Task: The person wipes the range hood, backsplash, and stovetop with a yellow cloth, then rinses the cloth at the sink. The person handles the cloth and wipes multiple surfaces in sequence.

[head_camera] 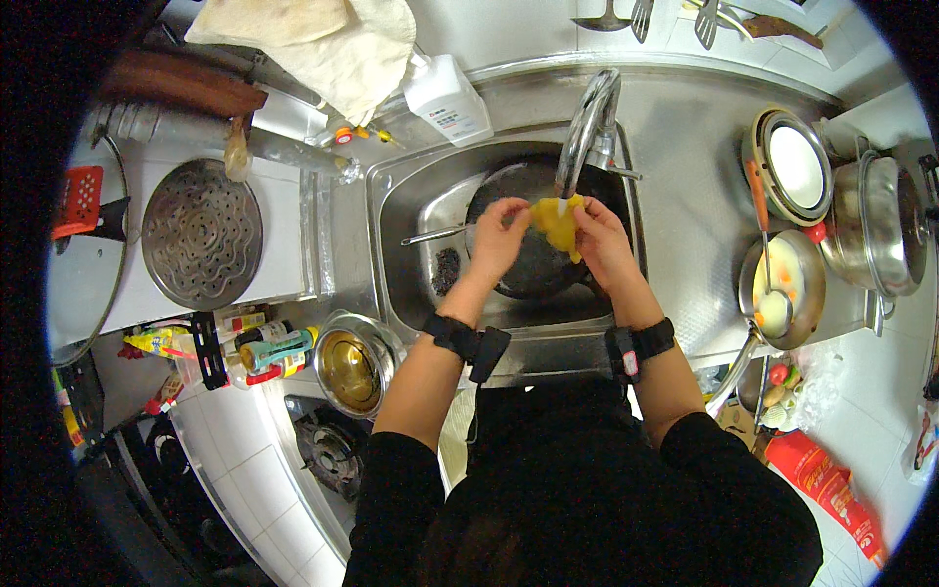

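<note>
Both hands hold a yellow cloth [561, 227] just under the spout of a curved metal faucet [587, 132], over the stainless steel sink [403, 264]. My left hand [502, 235] pinches the cloth's left edge between thumb and fingers. On the other side, my right hand [605, 238] grips its right edge. Below the hands a large dark round pan [543, 271] lies in the basin. A metal handle [436, 235] reaches left from near the pan's rim, and a dark scouring pad [446, 271] rests on the basin floor.
A white jug [449, 103] stands behind the sink. To the right are stacked bowls [755, 176], a steel pan with a ladle [818, 293] and a lidded steel pot [851, 227]. At left are a perforated steamer plate [202, 235] and a metal bowl of brown liquid [352, 373].
</note>
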